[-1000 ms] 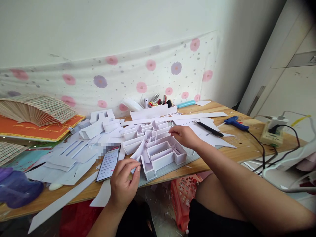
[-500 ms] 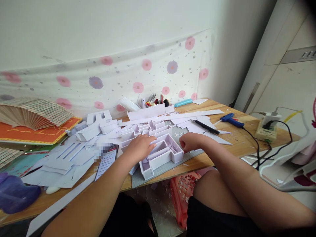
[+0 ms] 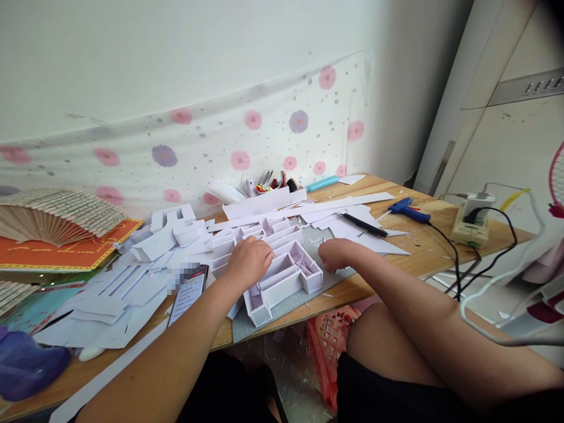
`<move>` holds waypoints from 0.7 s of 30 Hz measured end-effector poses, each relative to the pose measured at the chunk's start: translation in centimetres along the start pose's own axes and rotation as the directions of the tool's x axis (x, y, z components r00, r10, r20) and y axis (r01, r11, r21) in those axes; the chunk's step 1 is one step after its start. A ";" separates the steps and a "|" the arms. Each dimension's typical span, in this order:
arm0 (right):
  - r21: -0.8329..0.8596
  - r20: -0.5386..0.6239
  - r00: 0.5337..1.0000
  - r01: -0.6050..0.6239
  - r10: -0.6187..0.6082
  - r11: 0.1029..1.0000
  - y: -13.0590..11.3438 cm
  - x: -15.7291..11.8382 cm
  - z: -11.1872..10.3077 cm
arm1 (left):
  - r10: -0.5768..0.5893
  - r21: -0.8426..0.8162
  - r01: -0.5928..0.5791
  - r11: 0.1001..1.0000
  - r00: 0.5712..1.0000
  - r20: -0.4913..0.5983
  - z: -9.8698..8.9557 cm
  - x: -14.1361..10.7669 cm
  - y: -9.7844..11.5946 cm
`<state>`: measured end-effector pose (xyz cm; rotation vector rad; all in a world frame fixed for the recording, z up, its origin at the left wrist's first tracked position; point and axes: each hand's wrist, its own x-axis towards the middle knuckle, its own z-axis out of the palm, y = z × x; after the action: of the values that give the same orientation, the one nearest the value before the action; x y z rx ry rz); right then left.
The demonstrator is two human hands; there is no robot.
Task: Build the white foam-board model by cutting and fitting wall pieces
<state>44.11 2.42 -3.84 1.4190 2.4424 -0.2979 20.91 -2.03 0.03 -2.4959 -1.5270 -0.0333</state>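
Observation:
A white compartmented model point(image 3: 282, 288), built of thin board walls, sits on a grey-green cutting mat point(image 3: 247, 328) near the table's front edge. Small white strips point(image 3: 304, 262) lie in its right compartment. My left hand point(image 3: 250, 259) is over the model's left part with the fingers curled in; whatever they grip is hidden. Beside the model's right end, my right hand point(image 3: 337, 255) is closed low over the mat, its fingertips turned down and mostly out of sight. White scraps point(image 3: 316, 241) are scattered on the mat between the hand and the model's back.
Loose white sheets point(image 3: 97, 305) and a phone point(image 3: 189, 294) lie left. Behind stands a tool box point(image 3: 258, 202). A black knife-like tool point(image 3: 363, 225), a blue glue gun point(image 3: 408, 210) and a corded power strip point(image 3: 470, 229) are right. A folding fan point(image 3: 61, 214) lies far left.
The fingers of my left hand, stretched over the model before, are now curled in. My right hand stays closed beside the model. The whole view has shifted slightly.

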 end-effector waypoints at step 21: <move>0.177 -0.176 0.984 0.047 -0.016 0.983 1.3 -0.6 -0.5 | 0.254 -0.267 -0.250 0.931 0.967 -0.019 0.5 2.8 5.8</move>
<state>45.50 2.73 -3.17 1.5405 2.6386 -0.4294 27.31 -2.04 -1.04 -2.8933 -1.2666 -0.1918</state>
